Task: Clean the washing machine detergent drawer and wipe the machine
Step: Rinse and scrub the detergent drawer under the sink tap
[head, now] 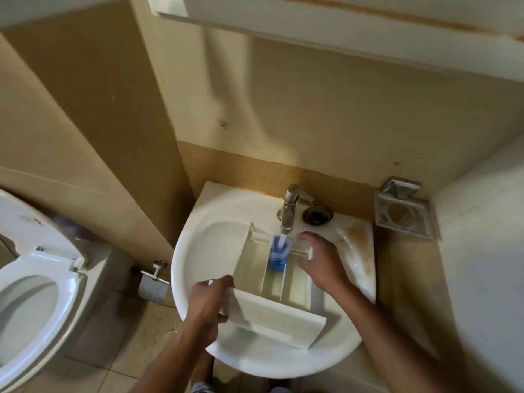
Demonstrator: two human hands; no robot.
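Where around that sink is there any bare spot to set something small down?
Two patches: the basin's left side, between the drawer and the sink rim; and the stained ledge beside the right hand, in front of the metal strainer. The middle is crowded: tap, drawer, its blue insert and the left hand at the front.

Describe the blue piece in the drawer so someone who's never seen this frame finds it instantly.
Start at the white sink, where a white drawer lies across the basin under the running tap. At the far end of the drawer's middle channel, right under the stream, sits the blue insert. It is the only blue part; everything around it is white.
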